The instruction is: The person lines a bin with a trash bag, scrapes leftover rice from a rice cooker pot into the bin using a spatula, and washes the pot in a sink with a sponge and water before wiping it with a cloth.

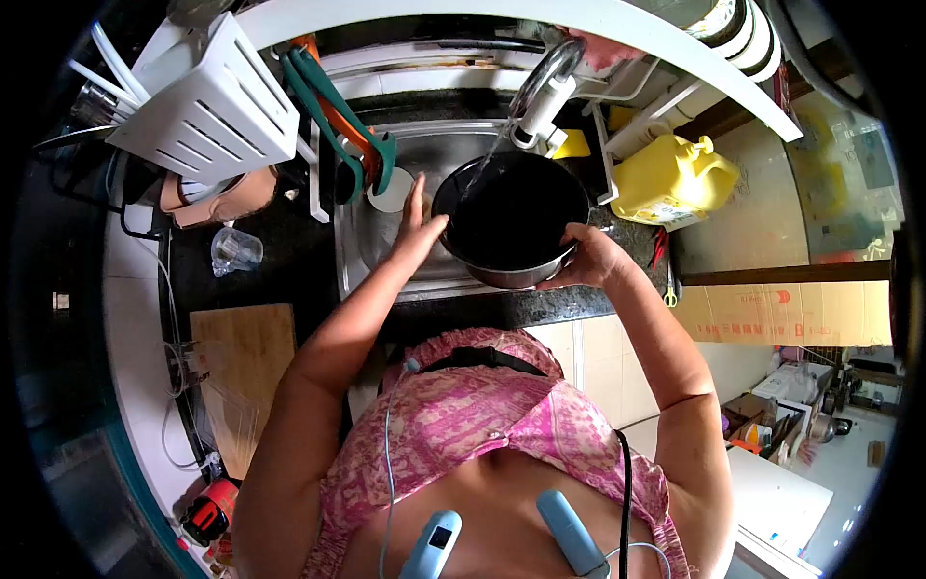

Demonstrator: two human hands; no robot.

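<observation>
A round, dark-lined metal pot (pixel 511 217) is held over the sink (pixel 386 246), beneath the faucet (pixel 548 82). A thin stream of water runs from the faucet into it. My left hand (pixel 417 234) is at the pot's left side, thumb on the rim and fingers stretched up along the wall. At the lower right, my right hand (pixel 590 259) grips the rim, its thumb on top and fingers underneath. The pot's inside is too dark to show what it contains.
White rack bar (pixel 482 8) arches above the sink. Green-handled utensils (pixel 328 106) hang at the left, near a slotted white holder (pixel 227 106). A yellow jug (pixel 670 183) stands right of the sink. A cutting board (pixel 241 367) and a clear plastic cup (pixel 235 251) are at the left.
</observation>
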